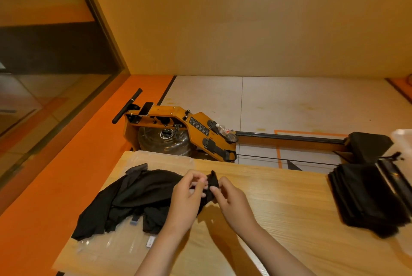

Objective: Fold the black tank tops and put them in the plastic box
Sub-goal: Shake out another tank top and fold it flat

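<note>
A heap of loose black tank tops lies on the left of the wooden table, spilling over a clear plastic box and clear wrapping. My left hand and my right hand both pinch one end of a black tank top near the table's middle. A stack of folded black tank tops sits at the right edge, partly inside a second clear plastic box.
Behind the table on the floor stands a wooden rowing machine with a water tank and a plastic bottle. A glass partition runs along the left. Bare wooden tabletop lies between my hands and the folded stack.
</note>
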Demonstrator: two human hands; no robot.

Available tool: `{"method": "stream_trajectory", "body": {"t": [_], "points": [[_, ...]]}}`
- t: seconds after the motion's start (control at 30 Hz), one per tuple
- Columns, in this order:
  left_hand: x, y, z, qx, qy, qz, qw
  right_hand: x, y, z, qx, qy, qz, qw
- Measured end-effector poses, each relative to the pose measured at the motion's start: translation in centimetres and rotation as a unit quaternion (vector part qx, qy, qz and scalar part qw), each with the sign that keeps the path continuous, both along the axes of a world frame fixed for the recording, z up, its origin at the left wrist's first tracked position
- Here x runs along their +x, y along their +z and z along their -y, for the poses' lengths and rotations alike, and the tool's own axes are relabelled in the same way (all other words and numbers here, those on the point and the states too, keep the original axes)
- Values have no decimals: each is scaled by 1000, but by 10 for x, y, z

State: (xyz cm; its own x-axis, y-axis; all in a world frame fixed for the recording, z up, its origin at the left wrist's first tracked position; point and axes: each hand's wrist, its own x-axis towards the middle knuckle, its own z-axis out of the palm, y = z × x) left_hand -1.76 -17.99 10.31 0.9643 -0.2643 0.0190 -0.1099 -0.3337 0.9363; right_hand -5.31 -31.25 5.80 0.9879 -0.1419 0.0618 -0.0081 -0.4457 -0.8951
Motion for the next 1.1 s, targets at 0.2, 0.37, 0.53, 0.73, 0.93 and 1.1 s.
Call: {"method": "stream_trajectory", "body": {"t": [0.2,0.37,0.53,0.73,0.93,1.1], "points": [[-16,-77,29,297,-61,92,948,-61,-25,90,24,-148,-34,988],[-50,-129,31,436,-122,88,887,-137,-69,136,-7,-334,-118,935],[-71,-129,49,419,-153,101,889,-171,-88,158,-25,-396,-168,903],[-58,-88,63,289,-90,163,939,-171,-48,167,54,-419,-62,904],[-16,-10,76,202,-87,191,957,-131,29,180,69,-410,48,908],[23,43,86,186,-112,192,957,-99,88,198,107,-392,110,907]]}}
